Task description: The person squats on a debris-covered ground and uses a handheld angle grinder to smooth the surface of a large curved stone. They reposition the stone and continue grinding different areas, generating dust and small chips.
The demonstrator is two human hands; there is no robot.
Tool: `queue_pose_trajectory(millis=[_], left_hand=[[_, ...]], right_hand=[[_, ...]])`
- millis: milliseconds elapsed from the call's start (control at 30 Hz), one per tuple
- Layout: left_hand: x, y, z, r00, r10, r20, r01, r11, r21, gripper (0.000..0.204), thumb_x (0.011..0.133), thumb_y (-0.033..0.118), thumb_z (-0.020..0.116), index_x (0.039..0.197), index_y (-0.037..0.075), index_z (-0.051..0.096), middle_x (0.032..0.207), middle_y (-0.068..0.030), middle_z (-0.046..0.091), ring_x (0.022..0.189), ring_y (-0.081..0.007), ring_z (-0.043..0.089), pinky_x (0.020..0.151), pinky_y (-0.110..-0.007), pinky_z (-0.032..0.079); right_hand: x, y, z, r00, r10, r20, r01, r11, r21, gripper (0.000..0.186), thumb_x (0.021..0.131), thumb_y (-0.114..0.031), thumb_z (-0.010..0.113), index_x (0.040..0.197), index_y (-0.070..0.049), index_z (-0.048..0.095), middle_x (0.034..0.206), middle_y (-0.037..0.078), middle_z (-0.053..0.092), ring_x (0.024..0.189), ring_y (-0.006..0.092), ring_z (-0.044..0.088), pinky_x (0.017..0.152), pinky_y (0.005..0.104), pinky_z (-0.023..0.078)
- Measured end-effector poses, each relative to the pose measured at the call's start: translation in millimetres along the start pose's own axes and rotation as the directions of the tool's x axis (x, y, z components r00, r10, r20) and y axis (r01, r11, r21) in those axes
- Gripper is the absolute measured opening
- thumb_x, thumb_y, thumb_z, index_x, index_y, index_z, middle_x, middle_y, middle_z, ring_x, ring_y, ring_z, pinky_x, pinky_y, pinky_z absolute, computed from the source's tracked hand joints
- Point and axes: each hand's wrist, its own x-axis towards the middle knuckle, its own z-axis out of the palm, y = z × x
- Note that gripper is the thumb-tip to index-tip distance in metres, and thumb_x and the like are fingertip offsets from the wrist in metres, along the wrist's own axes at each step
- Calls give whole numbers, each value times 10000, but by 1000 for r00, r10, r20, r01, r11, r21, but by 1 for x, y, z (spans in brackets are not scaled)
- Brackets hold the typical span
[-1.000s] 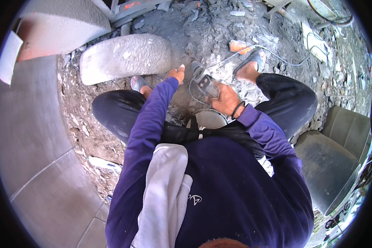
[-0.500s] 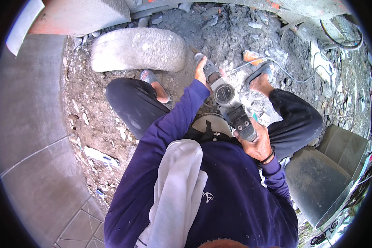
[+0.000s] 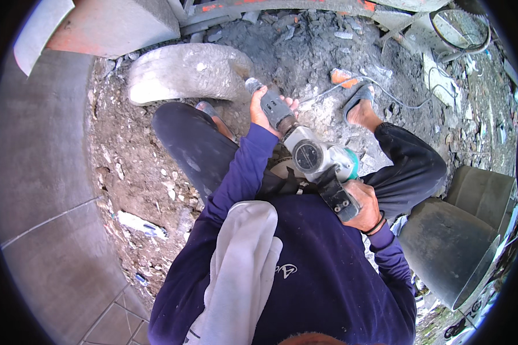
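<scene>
A grey and teal rotary hammer slants across my lap, gripped in both hands. My left hand is wrapped around its dark front end, fingertips showing on the far side. At the rear handle, my right hand is closed. The tool's front end points at the right end of a pale, rough, curved stone block lying on the ground. A short bit shows there; whether its tip touches the stone I cannot tell.
A grey cord runs over the rubble past an orange brick piece near my right foot. Dark curved containers stand at the right. Smooth concrete paving borders the left, and a concrete block stands at the far left.
The rotary hammer has swung its front end left, toward the stone block's right end. My left hand went left with it; my right hand shifted slightly nearer to me.
</scene>
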Motion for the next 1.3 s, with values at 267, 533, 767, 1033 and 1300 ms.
queue_pose_trajectory(millis=[267, 533, 767, 1033, 1300], left_hand=[[37, 10, -42, 1000, -16, -27, 16, 1000, -10, 596, 827, 611, 717, 929, 31, 621, 944, -160, 681, 1097, -403, 663, 848, -568, 523], [57, 15, -46, 997, 53, 51, -58, 991, 117, 586, 869, 603, 684, 908, 21, 630, 801, -178, 682, 930, -426, 713, 710, -520, 574], [72, 17, -47, 991, 87, 103, -102, 984, 146, 565, 887, 578, 668, 901, 16, 622, 794, -178, 686, 890, -417, 725, 687, -520, 585], [81, 17, -45, 989, 104, 106, -120, 978, 168, 575, 870, 562, 699, 927, -3, 609, 845, -178, 660, 947, -439, 706, 715, -546, 574], [31, -14, -24, 976, 217, -15, -215, 973, 83, 511, 871, 524, 712, 931, 30, 595, 795, -156, 668, 790, -390, 717, 751, -535, 593]], right_hand=[[23, 4, 25, 996, -53, 67, 62, 988, -144, 306, 643, -119, 790, 885, -66, 611, 775, 124, 627, 731, 367, 655, 666, 456, 505], [30, 20, 33, 995, -39, 91, 57, 977, -206, 340, 651, -148, 793, 946, -85, 636, 827, 98, 666, 815, 327, 688, 719, 446, 514], [30, 30, 42, 999, -30, 24, 34, 978, -204, 348, 624, -115, 784, 923, -65, 614, 811, 150, 663, 786, 398, 687, 680, 460, 532], [29, 29, 39, 998, -22, -62, 9, 979, -204, 280, 662, -70, 761, 896, -50, 609, 796, 174, 658, 786, 432, 675, 675, 475, 523], [-2, 15, 10, 999, -36, -12, 36, 998, -52, 244, 681, -41, 767, 809, -38, 559, 701, 149, 563, 661, 417, 605, 606, 443, 478]])
